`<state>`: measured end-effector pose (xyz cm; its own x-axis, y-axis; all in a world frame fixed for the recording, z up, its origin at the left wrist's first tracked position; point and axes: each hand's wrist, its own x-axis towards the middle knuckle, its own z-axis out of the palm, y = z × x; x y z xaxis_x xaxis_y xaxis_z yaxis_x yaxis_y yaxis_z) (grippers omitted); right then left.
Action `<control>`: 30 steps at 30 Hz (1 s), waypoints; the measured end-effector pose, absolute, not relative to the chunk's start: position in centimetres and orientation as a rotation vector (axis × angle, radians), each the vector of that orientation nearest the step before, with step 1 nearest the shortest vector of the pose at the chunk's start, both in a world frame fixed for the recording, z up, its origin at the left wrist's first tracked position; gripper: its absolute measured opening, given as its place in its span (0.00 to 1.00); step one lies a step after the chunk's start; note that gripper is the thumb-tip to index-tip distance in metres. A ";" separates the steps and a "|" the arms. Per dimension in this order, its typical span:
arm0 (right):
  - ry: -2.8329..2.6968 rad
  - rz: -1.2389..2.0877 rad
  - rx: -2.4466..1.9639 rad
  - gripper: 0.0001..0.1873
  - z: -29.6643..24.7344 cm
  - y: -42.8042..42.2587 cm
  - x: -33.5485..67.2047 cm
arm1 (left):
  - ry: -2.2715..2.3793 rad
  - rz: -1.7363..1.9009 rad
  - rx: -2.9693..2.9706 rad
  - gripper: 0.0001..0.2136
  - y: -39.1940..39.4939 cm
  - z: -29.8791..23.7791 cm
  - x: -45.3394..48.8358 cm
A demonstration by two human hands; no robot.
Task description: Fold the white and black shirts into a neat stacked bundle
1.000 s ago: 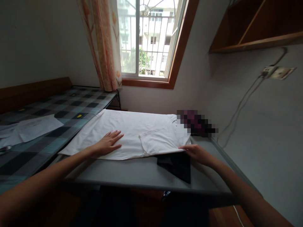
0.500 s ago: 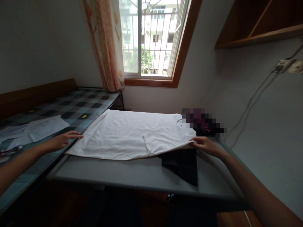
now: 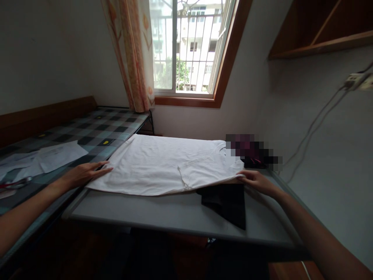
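Note:
A white T-shirt point(image 3: 154, 165) lies spread sideways over the table, its hem on the left and its neck on the right. One short sleeve is folded in across the body. My left hand point(image 3: 84, 174) reaches over the shirt's left end, fingers stretched out near the hem. On the right, my right hand point(image 3: 258, 182) pinches the shirt's near edge by the shoulder, lifting it slightly. Partly under that edge is a black piece of cloth or board point(image 3: 225, 204), its kind unclear.
The grey-topped table point(image 3: 140, 210) adjoins a bed with a checked mattress point(image 3: 116, 123), where loose papers point(image 3: 62, 155) lie. A dark, blurred-out object point(image 3: 253, 151) sits at the table's back right corner. Cables point(image 3: 314, 124) hang down the right wall from a socket point(image 3: 354, 80).
My left hand has moved a little to the right, further over the shirt's hem end. My right hand keeps its pinch on the shirt's edge. The view has shifted slightly.

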<state>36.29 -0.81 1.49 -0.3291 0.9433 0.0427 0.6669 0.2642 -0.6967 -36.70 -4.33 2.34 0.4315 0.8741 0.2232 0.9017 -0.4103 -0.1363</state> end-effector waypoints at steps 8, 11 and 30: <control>-2.028 0.855 -1.460 0.31 1.5 -1.1 36.0 | -1.468 0.049 -2.579 0.30 -3.8 0.3 -38.5; -2.008 0.845 -1.470 0.32 1.5 -1.3 35.8 | -1.490 0.003 -2.609 0.31 -3.9 0.4 -38.4; -2.195 1.041 -1.455 0.30 7.3 2.1 35.0 | -2.587 -1.313 -2.096 0.37 2.9 5.0 -36.6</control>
